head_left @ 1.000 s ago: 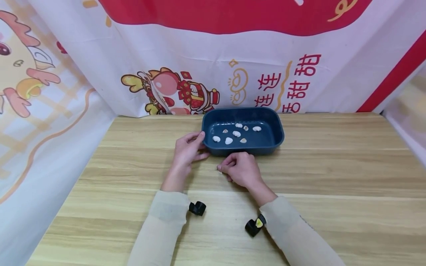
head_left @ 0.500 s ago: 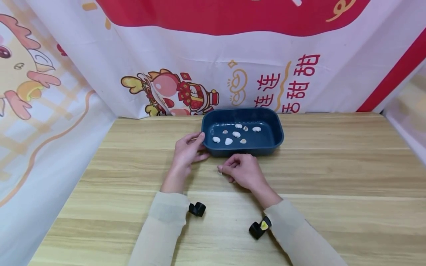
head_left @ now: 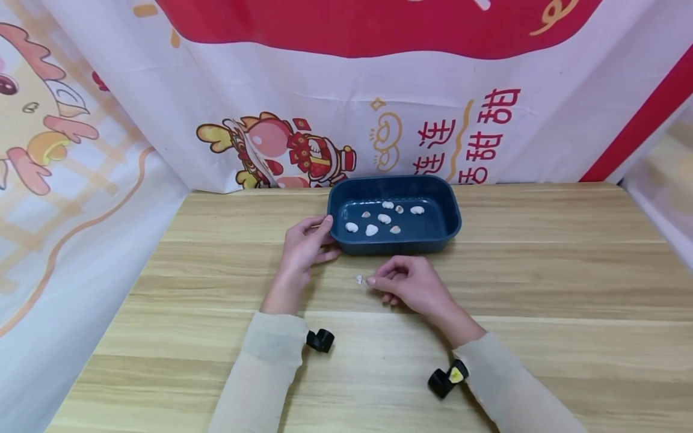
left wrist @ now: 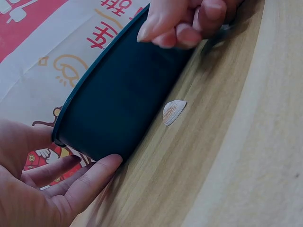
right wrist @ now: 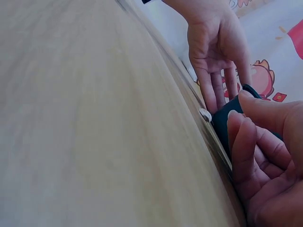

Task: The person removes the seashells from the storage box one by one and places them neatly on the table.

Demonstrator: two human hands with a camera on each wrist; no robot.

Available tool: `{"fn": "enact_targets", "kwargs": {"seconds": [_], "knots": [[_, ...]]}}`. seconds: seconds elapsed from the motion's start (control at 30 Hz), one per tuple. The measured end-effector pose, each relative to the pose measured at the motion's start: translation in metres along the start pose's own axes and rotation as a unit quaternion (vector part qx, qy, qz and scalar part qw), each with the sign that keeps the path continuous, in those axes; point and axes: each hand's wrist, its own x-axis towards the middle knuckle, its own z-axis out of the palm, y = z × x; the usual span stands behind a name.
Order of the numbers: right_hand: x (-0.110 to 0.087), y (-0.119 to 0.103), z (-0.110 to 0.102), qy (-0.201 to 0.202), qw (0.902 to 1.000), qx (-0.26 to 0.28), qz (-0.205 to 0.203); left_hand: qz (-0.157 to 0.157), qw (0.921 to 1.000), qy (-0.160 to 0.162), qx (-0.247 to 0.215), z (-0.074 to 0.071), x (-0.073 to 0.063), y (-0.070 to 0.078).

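Note:
A small white, ribbed seashell [head_left: 359, 279] lies on the wooden table in front of a dark blue rectangular container [head_left: 400, 247]. The left wrist view shows tan markings on this shell [left wrist: 174, 112]. My left hand [head_left: 306, 243] touches the container's left end, thumb at the rim and straight fingers along the outer wall. Just right of the loose shell is my right hand [head_left: 407, 281], fingers loosely bent and nothing held; the right wrist view shows a gap between thumb and fingertips. Inside the container lie several white and brownish shells [head_left: 371, 230], spread over its floor.
The wooden table [head_left: 541, 258] extends around the container on both sides and in front. Behind it hangs a white and red printed cloth [head_left: 303, 78], close to the container's back wall. A black wrist camera [head_left: 322, 340] is at the left cuff, another [head_left: 445, 381] at the right.
My right hand has let go of the seashell and drawn back to the right, leaving it on the table. My left hand and the container have stayed put.

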Motion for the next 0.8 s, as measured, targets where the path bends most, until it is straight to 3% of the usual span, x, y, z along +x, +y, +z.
{"fn": "enact_targets", "kwargs": {"seconds": [0.2,0.43,0.8], "knots": [[-0.006,-0.001,-0.010,-0.001,0.9999,0.014,-0.002,-0.003,1.0000,-0.001,-0.002,0.000,0.000,-0.001],[-0.011,-0.008,-0.026,0.010,0.9998,-0.011,-0.010,-0.004,1.0000,-0.004,0.001,-0.001,0.000,0.000],[-0.008,-0.041,-0.050,0.028,0.9981,-0.037,-0.042,-0.001,1.0000,-0.006,0.001,-0.002,0.001,-0.001]]}}
